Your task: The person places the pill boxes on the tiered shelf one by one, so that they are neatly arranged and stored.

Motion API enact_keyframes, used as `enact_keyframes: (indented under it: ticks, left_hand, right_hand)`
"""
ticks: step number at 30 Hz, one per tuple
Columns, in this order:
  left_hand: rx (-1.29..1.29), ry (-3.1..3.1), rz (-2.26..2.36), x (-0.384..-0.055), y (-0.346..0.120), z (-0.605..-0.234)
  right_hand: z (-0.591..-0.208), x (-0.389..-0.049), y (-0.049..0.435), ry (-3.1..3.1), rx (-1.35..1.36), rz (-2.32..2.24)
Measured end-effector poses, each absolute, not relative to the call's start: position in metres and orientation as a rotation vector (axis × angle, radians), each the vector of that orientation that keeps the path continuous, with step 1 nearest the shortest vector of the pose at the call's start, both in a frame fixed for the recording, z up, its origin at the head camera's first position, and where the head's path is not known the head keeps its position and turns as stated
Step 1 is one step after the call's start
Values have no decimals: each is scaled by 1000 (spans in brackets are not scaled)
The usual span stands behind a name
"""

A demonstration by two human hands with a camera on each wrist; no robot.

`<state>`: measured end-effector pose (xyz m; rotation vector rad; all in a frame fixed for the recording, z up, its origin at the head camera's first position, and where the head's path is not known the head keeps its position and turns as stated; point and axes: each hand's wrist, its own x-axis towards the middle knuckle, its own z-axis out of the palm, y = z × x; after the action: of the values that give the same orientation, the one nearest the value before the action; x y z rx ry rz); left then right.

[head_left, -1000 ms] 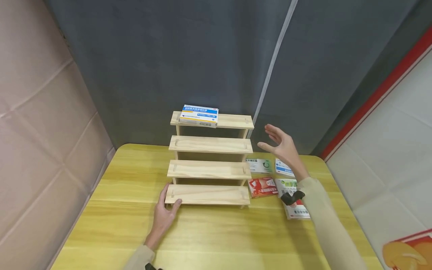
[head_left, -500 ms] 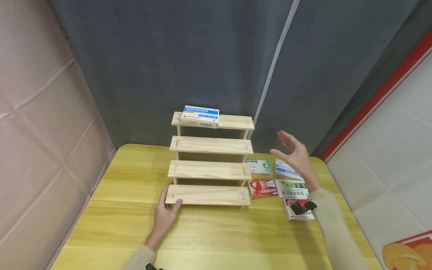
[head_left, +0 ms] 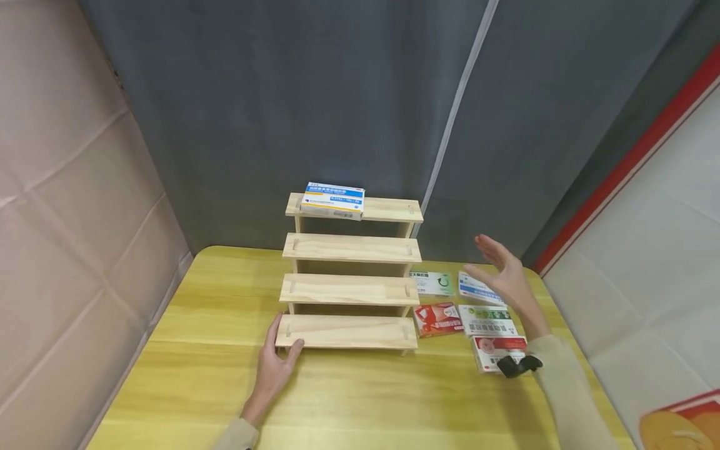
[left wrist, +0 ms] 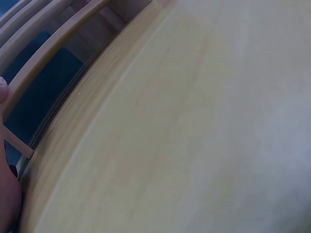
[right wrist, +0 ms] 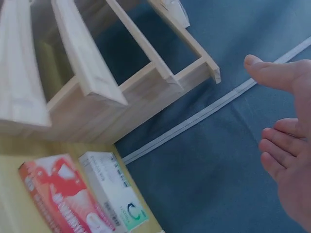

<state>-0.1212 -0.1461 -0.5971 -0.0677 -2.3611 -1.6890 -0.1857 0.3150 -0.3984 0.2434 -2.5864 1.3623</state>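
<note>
A pale wooden stepped shelf stands on the table. My left hand holds the left end of its lowest step, thumb over the front edge and fingers along the side. On the top step, toward the left, lies a blue-and-white medicine box. My right hand is raised right of the shelf, fingers apart from the thumb and nothing between them. In the head view it overlaps another blue-and-white medicine box. The right wrist view shows this hand's thumb and curved fingers over the dark curtain.
Right of the shelf lie a green-and-white box, a red box, a white box with green print and a red-and-white box. A dark curtain hangs behind the yellow wood-grain table.
My right hand has moved right and slightly down, away from the shelf's upper steps and over the boxes. The left hand keeps its hold, and the box on the top step stays put.
</note>
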Motion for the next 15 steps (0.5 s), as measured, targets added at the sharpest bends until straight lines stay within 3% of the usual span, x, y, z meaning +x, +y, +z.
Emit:
enact_keyframes:
  ticks: [15]
  left_hand:
    - [-85, -2370, -1678, -119, -148, -598]
  right_hand:
    - [-430, -161, 318, -2663, 203, 1347]
